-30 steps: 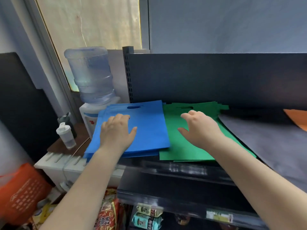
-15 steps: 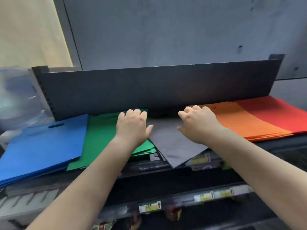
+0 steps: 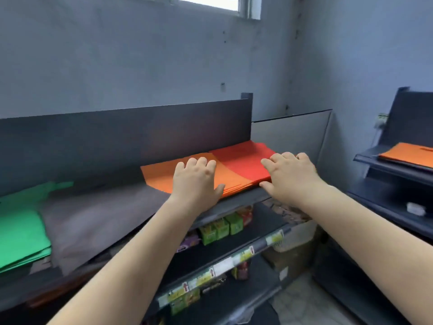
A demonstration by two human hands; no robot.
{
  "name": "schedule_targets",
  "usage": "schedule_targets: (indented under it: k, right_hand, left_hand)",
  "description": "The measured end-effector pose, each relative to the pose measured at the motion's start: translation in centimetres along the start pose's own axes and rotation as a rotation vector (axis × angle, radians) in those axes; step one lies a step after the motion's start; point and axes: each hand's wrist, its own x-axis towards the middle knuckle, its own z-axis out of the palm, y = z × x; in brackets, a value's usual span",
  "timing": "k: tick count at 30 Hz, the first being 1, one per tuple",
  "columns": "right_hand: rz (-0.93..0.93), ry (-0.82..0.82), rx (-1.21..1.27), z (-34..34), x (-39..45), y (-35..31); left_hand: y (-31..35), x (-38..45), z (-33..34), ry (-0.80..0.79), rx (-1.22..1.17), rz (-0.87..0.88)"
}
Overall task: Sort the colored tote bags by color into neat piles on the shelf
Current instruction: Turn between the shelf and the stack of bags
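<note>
Both hands lie flat with easy fingers and grab nothing: the left hand (image 3: 195, 181) rests on the orange pile (image 3: 159, 178) of tote bags, and the right hand (image 3: 291, 175) rests on the front corner of the red pile (image 3: 241, 160), which overlaps the orange pile's right side. Just past the left hand's wrist side lies the gray pile (image 3: 93, 219), and farther that way sits the green pile (image 3: 21, 231), all on the top shelf (image 3: 234, 204). Well off past the right hand, another orange bag (image 3: 410, 156) lies on a second shelf (image 3: 386, 166).
</note>
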Motion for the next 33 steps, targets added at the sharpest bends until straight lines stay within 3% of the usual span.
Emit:
schedule_targets:
  k: [18, 33]
  right_hand:
    - [0.454, -0.259, -0.146, 10.4, 0.3, 23.6]
    - [0.694, -0.315, -0.129, 20.1, 0.3, 42.1]
  left_hand:
    - [24.4, 20.6, 7.2, 0.026, -0.232, 0.430]
    - [44.4, 32.8, 13.1, 0.037, -0.267, 0.668]
